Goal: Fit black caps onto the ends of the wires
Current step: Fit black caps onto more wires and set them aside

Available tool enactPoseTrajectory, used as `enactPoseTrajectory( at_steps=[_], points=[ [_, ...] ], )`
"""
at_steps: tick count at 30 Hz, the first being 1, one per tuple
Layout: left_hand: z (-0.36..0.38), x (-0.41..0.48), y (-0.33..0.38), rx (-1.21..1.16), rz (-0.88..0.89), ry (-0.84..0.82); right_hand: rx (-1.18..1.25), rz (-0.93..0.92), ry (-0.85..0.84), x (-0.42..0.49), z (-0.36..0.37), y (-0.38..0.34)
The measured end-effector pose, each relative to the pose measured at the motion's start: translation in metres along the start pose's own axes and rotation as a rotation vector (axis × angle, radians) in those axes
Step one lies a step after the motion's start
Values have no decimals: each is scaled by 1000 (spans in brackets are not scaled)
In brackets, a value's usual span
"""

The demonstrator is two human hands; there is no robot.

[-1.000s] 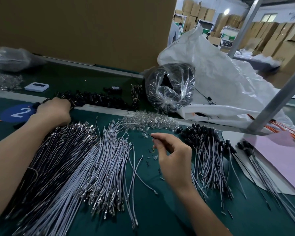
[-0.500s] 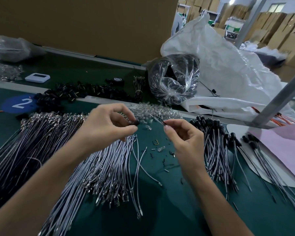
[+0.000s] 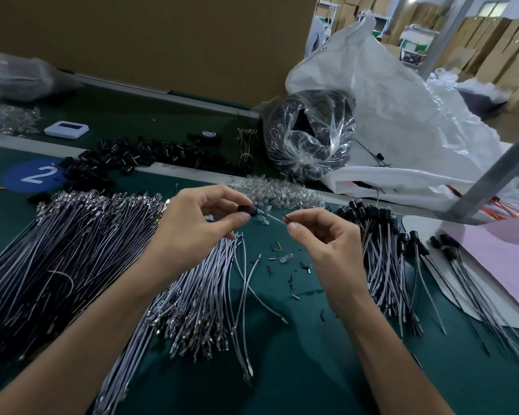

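Note:
My left hand (image 3: 201,223) pinches a black cap (image 3: 247,209) between thumb and fingertips, above the green table. A short gap to its right, my right hand (image 3: 321,238) pinches a thin wire (image 3: 279,213) whose tip points toward the cap. Below the hands lie a big pile of white wires (image 3: 186,295) and, to the left, a pile of dark wires (image 3: 48,259). Loose black caps (image 3: 138,157) are heaped at the back left. Wires with caps fitted (image 3: 381,241) lie to the right.
A heap of clear small parts (image 3: 276,191) sits just behind the hands. A bag of black parts (image 3: 309,133) and a white plastic sack (image 3: 402,121) stand at the back right. Pink paper (image 3: 498,259) and a metal post (image 3: 492,175) are on the right.
My left hand came from the black cap heap at the back left to the middle holding a cap. My right hand rose slightly, and cap and wire tip have drawn closer.

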State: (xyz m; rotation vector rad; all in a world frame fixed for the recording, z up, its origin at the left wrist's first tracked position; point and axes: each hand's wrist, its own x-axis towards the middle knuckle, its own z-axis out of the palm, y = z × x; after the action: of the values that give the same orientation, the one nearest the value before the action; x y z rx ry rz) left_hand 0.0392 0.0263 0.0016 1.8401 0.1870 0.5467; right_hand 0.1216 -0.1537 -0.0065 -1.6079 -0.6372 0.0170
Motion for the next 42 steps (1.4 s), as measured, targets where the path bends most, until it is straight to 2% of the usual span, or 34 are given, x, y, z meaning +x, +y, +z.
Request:
enactPoseTrajectory(
  at_steps=[9, 16, 24, 35, 38, 42],
  points=[
    [1, -2, 0, -3, 25, -7, -31, 0, -16, 0, 1, 2],
    [4, -4, -1, -18, 11, -20, 35, 1, -62, 0, 1, 1],
    [11, -6, -1, -39, 6, -134, -13, -10, -89, -6, 8, 3],
    [16, -7, -3, -516, -206, 28, -63, -94, -15, -8, 13, 5],
    [12, -6, -3, -619, -217, 64, -110, -112, 67, -6, 9, 5],
    [10, -6, -1, -707, -225, 83, -207, -151, 93, -2, 5, 5]
  ],
)
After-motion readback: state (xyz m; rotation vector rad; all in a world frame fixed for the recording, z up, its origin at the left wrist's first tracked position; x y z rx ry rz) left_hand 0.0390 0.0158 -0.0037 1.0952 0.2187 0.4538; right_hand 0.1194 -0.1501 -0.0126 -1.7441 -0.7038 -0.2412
